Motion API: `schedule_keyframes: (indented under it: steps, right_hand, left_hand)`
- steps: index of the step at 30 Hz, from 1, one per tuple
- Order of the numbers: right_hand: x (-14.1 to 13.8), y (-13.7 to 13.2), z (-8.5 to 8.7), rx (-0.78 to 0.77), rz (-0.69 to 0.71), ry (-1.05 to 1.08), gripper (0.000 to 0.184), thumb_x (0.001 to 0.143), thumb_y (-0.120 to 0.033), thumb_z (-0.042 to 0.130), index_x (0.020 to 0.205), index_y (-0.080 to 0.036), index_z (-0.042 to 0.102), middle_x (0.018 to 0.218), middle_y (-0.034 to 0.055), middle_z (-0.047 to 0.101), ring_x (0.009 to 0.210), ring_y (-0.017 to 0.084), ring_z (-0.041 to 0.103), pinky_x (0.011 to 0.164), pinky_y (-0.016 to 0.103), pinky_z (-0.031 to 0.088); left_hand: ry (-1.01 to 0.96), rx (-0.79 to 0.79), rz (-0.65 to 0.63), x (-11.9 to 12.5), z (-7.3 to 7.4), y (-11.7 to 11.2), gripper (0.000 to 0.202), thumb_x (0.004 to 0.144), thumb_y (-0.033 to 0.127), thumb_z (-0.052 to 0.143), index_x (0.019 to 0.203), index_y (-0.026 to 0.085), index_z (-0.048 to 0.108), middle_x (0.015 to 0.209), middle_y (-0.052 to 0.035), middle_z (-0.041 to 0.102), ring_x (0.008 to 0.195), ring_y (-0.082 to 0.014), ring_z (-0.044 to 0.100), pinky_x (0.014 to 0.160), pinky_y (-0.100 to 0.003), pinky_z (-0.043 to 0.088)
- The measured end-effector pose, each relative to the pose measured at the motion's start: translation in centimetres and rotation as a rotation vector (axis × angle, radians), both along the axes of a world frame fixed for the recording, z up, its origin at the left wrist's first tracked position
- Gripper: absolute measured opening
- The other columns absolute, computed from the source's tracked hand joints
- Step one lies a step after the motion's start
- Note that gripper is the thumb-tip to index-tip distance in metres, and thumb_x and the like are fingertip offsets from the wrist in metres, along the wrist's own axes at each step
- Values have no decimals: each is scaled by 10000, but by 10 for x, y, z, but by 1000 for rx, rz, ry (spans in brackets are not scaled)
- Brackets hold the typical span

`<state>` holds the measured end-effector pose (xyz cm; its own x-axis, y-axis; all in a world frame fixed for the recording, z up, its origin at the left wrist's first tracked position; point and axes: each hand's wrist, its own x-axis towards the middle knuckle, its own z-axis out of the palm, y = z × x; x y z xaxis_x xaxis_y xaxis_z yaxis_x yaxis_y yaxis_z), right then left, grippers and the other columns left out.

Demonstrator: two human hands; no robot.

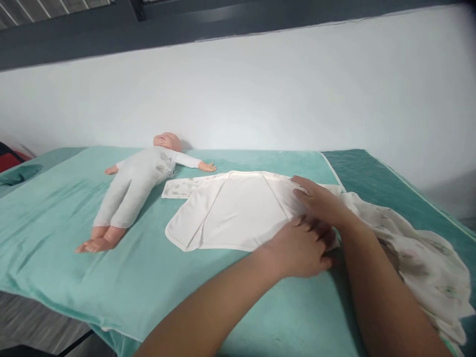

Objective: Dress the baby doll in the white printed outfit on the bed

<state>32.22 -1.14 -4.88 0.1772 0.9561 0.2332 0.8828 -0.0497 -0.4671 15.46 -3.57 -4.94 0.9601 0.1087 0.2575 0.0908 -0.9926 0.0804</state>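
A cream baby garment [230, 210] lies spread flat on the green sheet [74, 233], inside up, with one sleeve stretched left. My right hand [320, 201] rests flat on its right part, fingers together and stretched out. My left hand [301, 248] sits just below, at the garment's right lower edge, fingers curled over the cloth; what they hold is hidden. A baby doll [137, 183] in a pale grey suit lies on its back to the left, arms out, head toward the wall.
A crumpled printed cream cloth [420, 263] lies at the right under my right forearm. The green sheet covers a bed against a white wall [260, 89]. A darker green cover [372, 173] shows at the right. The bed's front edge drops off at lower left.
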Motion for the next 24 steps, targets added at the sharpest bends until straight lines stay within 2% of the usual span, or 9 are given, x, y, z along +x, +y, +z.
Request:
schedule_keyframes:
  steps: [3,5,9,13,16,19,22,24]
  right_hand:
    - [-22,2,0,-68,181,39,534,964,-426,377,1445,-206,446,1520,56,408,1419,245,375,1196,449,312]
    - [-27,6,-6,-117,258,-18,547,969,-450,370,1454,-205,434,1547,61,360,1453,264,305,1199,494,285]
    - [-21,14,-23,-96,286,-144,570,978,-482,362,1473,-202,395,1563,91,324,1471,290,254,1175,539,294]
    - [-19,16,-33,-19,268,-237,562,985,-486,356,1468,-202,387,1579,104,288,1475,294,241,1158,557,301]
    - [-23,11,-37,46,249,-254,534,993,-468,338,1433,-179,432,1562,126,321,1459,293,282,1148,545,321]
    - [-27,-3,-37,108,228,-248,539,1005,-449,302,1400,-122,470,1526,159,376,1433,288,334,1153,511,332]
    - [-33,-22,-32,112,202,-267,527,1007,-448,299,1386,-139,494,1505,143,413,1412,286,366,1160,504,329]
    - [-43,-29,-24,109,165,-273,507,1000,-456,315,1370,-171,513,1476,121,459,1381,289,409,1154,507,339]
  left_hand:
    - [25,37,-139,0,1,-6,413,960,343,416,1191,118,674,1231,-115,672,1216,-285,550,1107,-452,330]
    - [23,46,-176,-3,2,-9,383,961,313,423,1103,111,716,1145,-118,707,1155,-289,588,1094,-457,351]
    - [1,-34,-188,-19,5,-11,398,985,351,407,1083,115,712,1150,-105,707,1195,-244,582,1102,-387,390]
    - [-85,-206,-142,-45,4,-7,391,1000,306,385,1178,101,667,1261,-74,674,1268,-177,553,1170,-303,351]
    - [-192,-388,-23,-74,6,-3,395,1011,284,350,1223,133,648,1294,-27,661,1248,-126,574,1130,-250,403]
    - [-304,-505,176,-118,10,4,377,1010,327,363,1221,209,653,1275,5,672,1205,-112,607,1083,-246,453]
    - [-393,-533,413,-175,19,21,363,1001,351,376,1208,260,660,1272,15,672,1219,-125,600,1089,-285,459]
    - [-418,-472,622,-217,27,40,353,991,343,381,1198,283,659,1285,25,662,1237,-136,584,1103,-311,450]
